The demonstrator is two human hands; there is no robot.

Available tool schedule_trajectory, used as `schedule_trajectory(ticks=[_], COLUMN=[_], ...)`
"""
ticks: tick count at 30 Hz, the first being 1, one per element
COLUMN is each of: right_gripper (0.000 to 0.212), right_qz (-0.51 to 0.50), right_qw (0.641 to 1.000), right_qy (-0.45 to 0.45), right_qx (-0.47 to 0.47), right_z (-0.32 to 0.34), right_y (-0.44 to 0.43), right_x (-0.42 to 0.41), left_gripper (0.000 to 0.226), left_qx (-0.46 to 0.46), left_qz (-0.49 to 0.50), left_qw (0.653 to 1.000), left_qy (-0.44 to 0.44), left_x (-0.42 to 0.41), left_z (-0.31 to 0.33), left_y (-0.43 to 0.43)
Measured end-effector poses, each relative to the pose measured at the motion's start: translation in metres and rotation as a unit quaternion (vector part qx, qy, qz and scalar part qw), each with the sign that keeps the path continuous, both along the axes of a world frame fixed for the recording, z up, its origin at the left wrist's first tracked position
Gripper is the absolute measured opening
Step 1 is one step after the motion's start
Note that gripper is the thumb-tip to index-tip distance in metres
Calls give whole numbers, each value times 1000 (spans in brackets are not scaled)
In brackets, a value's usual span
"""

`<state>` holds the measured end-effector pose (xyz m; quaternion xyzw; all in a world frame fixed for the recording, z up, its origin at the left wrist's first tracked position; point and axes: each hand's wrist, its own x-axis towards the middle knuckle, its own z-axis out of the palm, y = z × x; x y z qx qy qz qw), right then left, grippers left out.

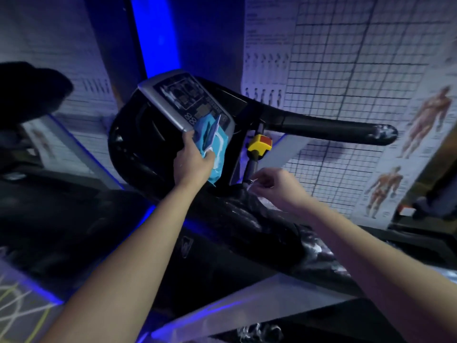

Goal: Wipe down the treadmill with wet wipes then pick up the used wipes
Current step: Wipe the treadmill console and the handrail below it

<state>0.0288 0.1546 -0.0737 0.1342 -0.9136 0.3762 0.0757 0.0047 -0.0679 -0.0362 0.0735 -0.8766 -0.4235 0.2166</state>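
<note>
Treadmill (pixel 133 149) fills the middle of the frame, seen at a tilt. Nearest, two bare forearms reach in from the bottom edge over a black side rail (pixel 272 229) with wet-looking streaks. Floor mat (pixel 19 305) with pale lines at lower left. Right hand (pixel 274 186), right of centre, fingers curled, pinches a thin white wipe (pixel 252 184) just above the rail, blurred. Left hand (pixel 193 159), centre frame, grasps a teal wipes pack (pixel 214 142), thumb on its face, pack held against the lower edge of the grey console (pixel 173 102). Yellow stop switch (pixel 259 144) just right of the pack. Black handlebar (pixel 333 128) runs to the right beyond it. Blue light strip (pixel 153 33) at top centre, anatomy posters (pixel 425 120) and grid charts on the far wall
</note>
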Motion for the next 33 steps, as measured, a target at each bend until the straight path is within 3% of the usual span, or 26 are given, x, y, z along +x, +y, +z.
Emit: schedule_trajectory(ticks=[7,11,16,20,33], right_gripper=[16,13,34,27,22], right_qz=[58,111,161,215,329], right_qw=[996,993,987,977,927], right_qy=[-66,-24,8,2,-99], right_qx=[-30,-24,7,4,-152], right_z=[-14,-16,-20,-30,-36], right_y=[12,10,9,2,14], right_x=[-53,-67,-84,-89,-66], left_gripper=[56,57,57,58,62], left_qx=[-36,-45,-63,-66,-108], left_qz=[29,54,74,101,102], left_qw=[999,997,995,992,988], left_qy=[2,14,27,34,34], left_x=[1,0,-4,-7,-8], left_z=[-1,-5,-12,-12,-12], left_y=[10,10,10,9,13])
